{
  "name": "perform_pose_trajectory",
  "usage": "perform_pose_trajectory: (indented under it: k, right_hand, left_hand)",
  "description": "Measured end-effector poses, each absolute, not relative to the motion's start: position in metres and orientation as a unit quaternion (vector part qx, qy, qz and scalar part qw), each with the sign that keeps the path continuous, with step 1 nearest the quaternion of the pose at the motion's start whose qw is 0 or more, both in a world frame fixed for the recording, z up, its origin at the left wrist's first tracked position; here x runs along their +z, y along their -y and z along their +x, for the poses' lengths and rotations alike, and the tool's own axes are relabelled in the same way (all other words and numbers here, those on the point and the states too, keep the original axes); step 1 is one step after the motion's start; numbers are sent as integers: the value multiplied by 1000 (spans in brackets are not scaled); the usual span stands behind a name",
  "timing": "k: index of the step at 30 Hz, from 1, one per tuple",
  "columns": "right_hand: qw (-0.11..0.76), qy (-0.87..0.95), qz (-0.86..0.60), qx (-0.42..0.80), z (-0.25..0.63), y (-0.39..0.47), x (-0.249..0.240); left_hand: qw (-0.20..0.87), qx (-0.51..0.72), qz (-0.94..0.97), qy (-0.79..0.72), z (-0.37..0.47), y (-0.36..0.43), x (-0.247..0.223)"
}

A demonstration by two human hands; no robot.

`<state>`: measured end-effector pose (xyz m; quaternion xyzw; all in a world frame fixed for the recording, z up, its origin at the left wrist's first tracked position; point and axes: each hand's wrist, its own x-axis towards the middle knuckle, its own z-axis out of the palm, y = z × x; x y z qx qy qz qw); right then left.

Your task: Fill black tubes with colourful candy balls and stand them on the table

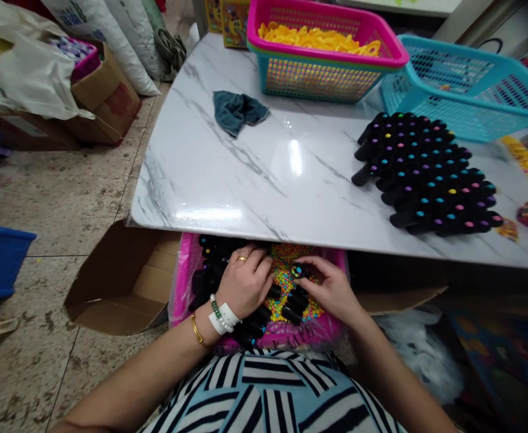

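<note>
A pink tray (187, 282) sits on my lap under the table edge, holding small coloured beads (286, 276) and several black tubes (212, 252). My left hand (246, 282) rests palm down on black tubes in the tray, fingers curled over them. My right hand (329, 288) pinches one black tube (299, 272) with a coloured tip, just above the beads. On the white marble table (264, 174), a stacked pile of black tubes with coloured ends (426, 174) lies at the right.
A pink-rimmed basket of yellow pieces (322, 54) and a blue basket (466, 84) stand at the table's back. A dark cloth (237, 111) lies mid-left. An open cardboard box (124, 282) sits on the floor at left; boxes and bags lie beyond.
</note>
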<state>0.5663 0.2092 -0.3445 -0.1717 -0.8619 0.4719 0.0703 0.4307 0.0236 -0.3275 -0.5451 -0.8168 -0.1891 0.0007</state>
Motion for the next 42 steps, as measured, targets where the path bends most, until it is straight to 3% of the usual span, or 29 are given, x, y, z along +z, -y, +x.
perform_pose_trajectory:
  k: [4,7,10,14,16,24,31,42]
  right_hand:
    - [52,974,-113,187,551,-206,-352]
    - [-29,994,-51,96,539,-197,-356]
    - [-29,984,-49,167,539,-192,-356]
    - [63,913,-147,374,556,-196,-354]
    - [91,895,-177,400,564,-198,-351]
    - [158,927,-145,309,571,-202,-342]
    - [118,971,-119,168,581,-210,-346]
    - [150,959,-143,191,577,-208,-350]
  left_hand:
    - [8,-120,-536,836,430,-33,-331]
    - [2,-94,-518,850,430,-36,-332]
    - [7,-86,-494,865,429,-35,-332]
    - [9,-84,-481,873,430,-33,-334]
    - [5,-86,-479,873,431,-33,-335]
    - [17,-102,-468,878,432,-38,-335]
    - [23,-121,-475,871,433,-36,-340]
    - [-2,-124,-462,878,432,-41,-341]
